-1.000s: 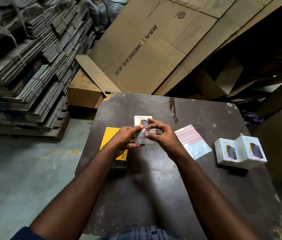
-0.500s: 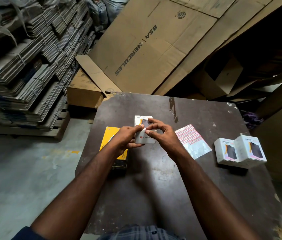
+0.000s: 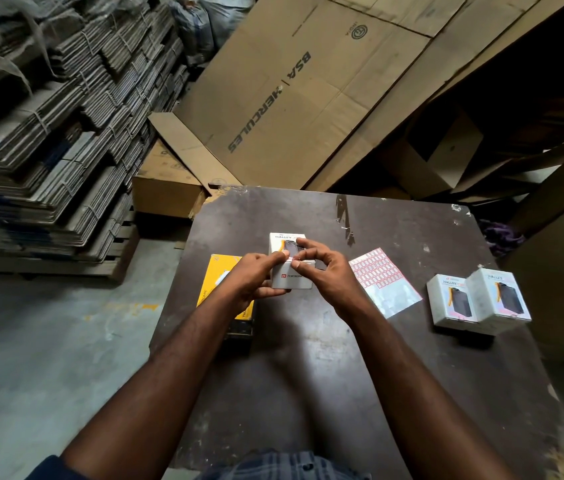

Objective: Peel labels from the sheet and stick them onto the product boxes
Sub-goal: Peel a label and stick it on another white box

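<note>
A white product box [image 3: 291,278] stands in the middle of the dark table [image 3: 342,358]. My left hand [image 3: 256,275] grips its left side, with the thumb on the near top edge. My right hand [image 3: 322,275] pinches a small red-edged label [image 3: 295,259] on that same edge, beside the left thumb. The label sheet [image 3: 382,282], with rows of red-bordered labels, lies flat just right of my right hand. Two more white product boxes [image 3: 478,299] stand side by side at the table's right.
A yellow and black box [image 3: 219,289] lies on the table under my left wrist. Flattened cardboard sheets [image 3: 308,98] lean behind the table. Bundled stacks of flat cartons [image 3: 48,150] fill the left side on a pallet. Grey concrete floor [image 3: 48,358] is at the left.
The hands have stayed on the box. My right fingers have shifted slightly, and the small label now shows on the box's near top edge.
</note>
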`<state>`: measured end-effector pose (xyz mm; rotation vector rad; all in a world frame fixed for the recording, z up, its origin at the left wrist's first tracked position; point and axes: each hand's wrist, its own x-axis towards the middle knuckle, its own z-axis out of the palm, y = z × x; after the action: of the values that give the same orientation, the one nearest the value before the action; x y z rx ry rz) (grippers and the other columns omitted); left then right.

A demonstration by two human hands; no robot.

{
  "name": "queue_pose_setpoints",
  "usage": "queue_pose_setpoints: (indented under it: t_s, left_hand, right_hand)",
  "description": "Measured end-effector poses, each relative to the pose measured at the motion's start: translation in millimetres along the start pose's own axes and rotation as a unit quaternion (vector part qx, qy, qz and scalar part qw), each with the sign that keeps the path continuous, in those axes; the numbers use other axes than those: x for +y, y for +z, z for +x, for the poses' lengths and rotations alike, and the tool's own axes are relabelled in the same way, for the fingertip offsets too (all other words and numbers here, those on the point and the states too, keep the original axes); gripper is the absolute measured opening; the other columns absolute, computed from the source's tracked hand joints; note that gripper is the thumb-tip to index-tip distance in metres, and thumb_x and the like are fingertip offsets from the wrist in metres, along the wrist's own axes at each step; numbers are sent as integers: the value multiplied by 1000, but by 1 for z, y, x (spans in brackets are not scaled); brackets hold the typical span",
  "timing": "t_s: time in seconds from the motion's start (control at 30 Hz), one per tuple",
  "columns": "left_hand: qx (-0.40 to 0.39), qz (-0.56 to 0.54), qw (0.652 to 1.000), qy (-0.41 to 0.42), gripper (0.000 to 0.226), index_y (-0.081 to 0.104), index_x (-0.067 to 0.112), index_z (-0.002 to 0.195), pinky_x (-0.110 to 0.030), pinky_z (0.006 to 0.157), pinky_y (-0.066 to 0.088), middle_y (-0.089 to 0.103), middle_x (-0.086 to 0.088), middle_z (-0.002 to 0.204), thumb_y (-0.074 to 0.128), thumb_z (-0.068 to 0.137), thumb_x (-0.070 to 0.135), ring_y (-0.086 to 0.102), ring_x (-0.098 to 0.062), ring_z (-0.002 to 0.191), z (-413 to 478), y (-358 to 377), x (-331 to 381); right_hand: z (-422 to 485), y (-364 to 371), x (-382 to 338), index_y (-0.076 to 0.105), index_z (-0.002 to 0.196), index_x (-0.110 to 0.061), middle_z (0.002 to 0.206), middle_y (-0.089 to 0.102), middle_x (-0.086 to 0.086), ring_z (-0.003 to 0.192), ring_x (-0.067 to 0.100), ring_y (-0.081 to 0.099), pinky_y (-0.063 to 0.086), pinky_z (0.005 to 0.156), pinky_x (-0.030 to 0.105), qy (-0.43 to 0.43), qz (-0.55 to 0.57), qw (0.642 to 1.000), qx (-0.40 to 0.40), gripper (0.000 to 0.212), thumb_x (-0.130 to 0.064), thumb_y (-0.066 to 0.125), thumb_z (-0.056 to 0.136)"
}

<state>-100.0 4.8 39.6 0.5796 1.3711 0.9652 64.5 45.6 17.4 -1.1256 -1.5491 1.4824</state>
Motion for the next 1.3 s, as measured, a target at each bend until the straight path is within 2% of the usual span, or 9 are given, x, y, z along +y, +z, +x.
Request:
queue_pose_setpoints:
  t_s: [0.23,0.4,0.47,0.57,0.73,0.9,1.1,1.2,1.3]
  left_hand:
    - [-7,4,1000,-1,21,62,11,104,-33,66,63,71,-18,103,63,95,30,73,-26,94,-2,3,2]
    - [14,-1,1000,1,46,54,-1,126,-32,60,61,70,-21,109,68,92,29,74,-25,90,-1,2,-2]
    - [24,-2,1000,0,52,51,-2,130,-32,59,61,69,-22,112,68,92,28,74,-25,90,0,2,-4]
    - [20,-5,1000,-2,48,53,-3,127,-33,60,61,68,-24,115,67,93,27,73,-27,93,0,3,-5]
    - [6,-14,1000,4,45,55,2,123,-35,63,62,69,-23,111,69,91,29,74,-27,91,0,7,-4]
    - [21,4,999,29,55,50,6,128,-35,61,60,63,-18,123,75,87,31,73,-28,97,3,13,-11]
    - [10,22,1000,12,52,53,6,126,-38,65,62,67,-19,120,74,87,32,73,-27,97,2,16,-15]
    - [6,19,1000,7,47,55,5,125,-37,64,61,69,-19,115,71,89,30,73,-28,97,-1,15,-16]
    - [3,33,999,11,31,61,6,115,-36,64,62,70,-19,109,67,93,27,72,-27,93,-7,17,-16]
  right_hand:
    - [-2,-3,2,75,95,-11,137,58,-11,125,5,54,55,95,34,1,17,1000,7,11,-18,75,87]
    - [-8,-1,4,62,132,-21,133,59,-5,120,9,59,56,89,25,9,32,999,6,43,-22,72,90]
    - [-8,-2,3,60,134,-20,136,57,-3,122,11,57,55,88,20,13,21,1000,-7,38,-23,63,96]
    - [-6,-2,3,58,135,-18,137,58,2,124,22,57,56,91,26,36,38,999,-8,39,-26,61,97]
    - [-5,0,8,33,150,-30,156,36,0,133,17,49,51,103,34,64,35,997,13,76,-37,72,86]
    - [-6,4,2,26,148,-18,133,56,11,108,24,62,53,86,39,127,139,981,37,64,-10,58,94]
    - [-11,7,5,43,142,-11,127,64,15,103,24,64,52,85,40,152,153,974,64,40,-20,47,102]
    - [-20,2,7,48,140,-15,128,65,12,107,23,64,53,87,38,149,169,974,-1,46,-29,58,97]
    - [-27,2,7,50,134,-14,118,69,8,99,17,69,55,81,32,133,138,981,-9,47,-14,66,90]
